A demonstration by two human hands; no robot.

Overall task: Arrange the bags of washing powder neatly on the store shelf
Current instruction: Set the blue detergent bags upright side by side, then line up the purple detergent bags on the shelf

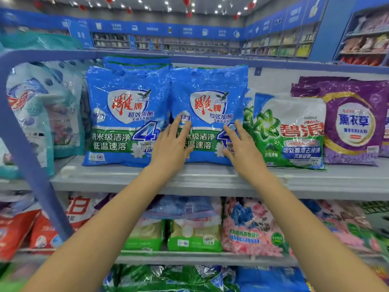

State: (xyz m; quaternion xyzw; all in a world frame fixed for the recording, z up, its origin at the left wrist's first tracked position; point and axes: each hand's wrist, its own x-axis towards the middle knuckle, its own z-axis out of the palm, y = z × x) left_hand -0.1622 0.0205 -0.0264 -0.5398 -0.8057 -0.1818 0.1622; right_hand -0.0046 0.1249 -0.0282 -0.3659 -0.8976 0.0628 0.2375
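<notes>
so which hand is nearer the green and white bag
Right. The right hand rests on the right edge of the blue bag, beside the green and white bag; the left hand rests on the blue bag's left side, farther off.

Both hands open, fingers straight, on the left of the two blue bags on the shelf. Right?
No. The head view shows the left hand and right hand on the right blue bag, not the left blue bag. Both are open, fingers straight, as stated.
</notes>
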